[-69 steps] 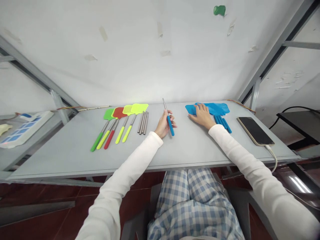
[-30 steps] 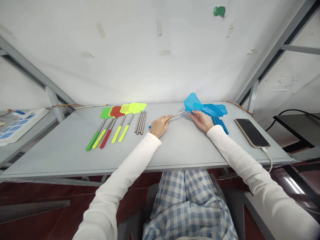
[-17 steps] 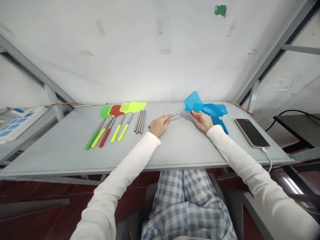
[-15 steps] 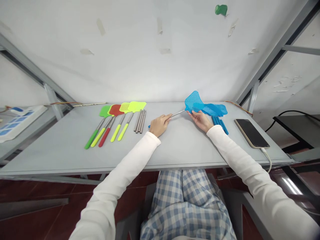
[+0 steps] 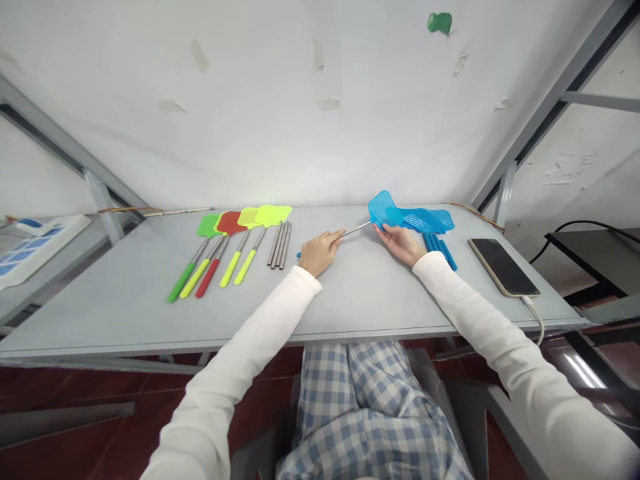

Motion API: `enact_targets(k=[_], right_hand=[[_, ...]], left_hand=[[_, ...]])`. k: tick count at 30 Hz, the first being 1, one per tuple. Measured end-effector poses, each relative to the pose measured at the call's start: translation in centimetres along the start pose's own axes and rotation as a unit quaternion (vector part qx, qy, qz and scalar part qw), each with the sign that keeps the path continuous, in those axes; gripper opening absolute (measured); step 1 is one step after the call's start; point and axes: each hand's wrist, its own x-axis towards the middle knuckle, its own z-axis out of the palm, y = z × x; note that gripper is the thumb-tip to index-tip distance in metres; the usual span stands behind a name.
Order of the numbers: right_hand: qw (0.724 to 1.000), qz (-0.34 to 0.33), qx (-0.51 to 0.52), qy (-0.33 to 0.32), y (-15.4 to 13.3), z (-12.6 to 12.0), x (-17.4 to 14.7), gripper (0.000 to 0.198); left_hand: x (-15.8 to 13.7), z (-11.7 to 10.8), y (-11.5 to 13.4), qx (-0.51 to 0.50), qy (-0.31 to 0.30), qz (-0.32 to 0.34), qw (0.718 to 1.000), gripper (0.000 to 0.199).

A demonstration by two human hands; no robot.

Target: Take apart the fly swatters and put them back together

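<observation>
A blue fly swatter [image 5: 383, 205] with a thin metal shaft is held across the middle of the table. My left hand [image 5: 320, 253] is closed around its handle, and only the blue handle end shows past the hand. At the other end, the fingers of my right hand [image 5: 400, 244] pinch the swatter where the head meets the shaft. Just behind that hand lie several blue swatter heads [image 5: 430, 219], stacked. Blue handle grips [image 5: 440, 250] lie side by side near my right wrist. Left of my left hand rest several bare metal tubes [image 5: 279, 245].
Swatters with green, red [image 5: 231, 223] and yellow [image 5: 273, 215] heads lie in a row on the left of the grey table [image 5: 350, 300]. A phone [image 5: 503, 267] with a white cable lies at the right. A wall stands behind, and metal frame posts rise at both sides.
The blue swatter's head has dipped slightly toward the table. Both hands keep their hold in nearly the same place. My legs have shifted a little below the table.
</observation>
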Motion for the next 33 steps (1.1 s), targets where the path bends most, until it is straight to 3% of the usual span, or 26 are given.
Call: enact_targets(k=[24, 33], right_hand=[[0.99, -0.067, -0.106, -0.062, 0.9, 0.5, -1.8, 0.028], [0.99, -0.06, -0.117, -0.058, 1.9, 1.0, -3.1, 0.023]], left_hand=[[-0.1, -0.5, -0.9, -0.048, -0.013, 0.025, 0.998, 0.041], [-0.4, -0.4, -0.3, 0.037, 0.013, 0.026, 0.999, 0.041]])
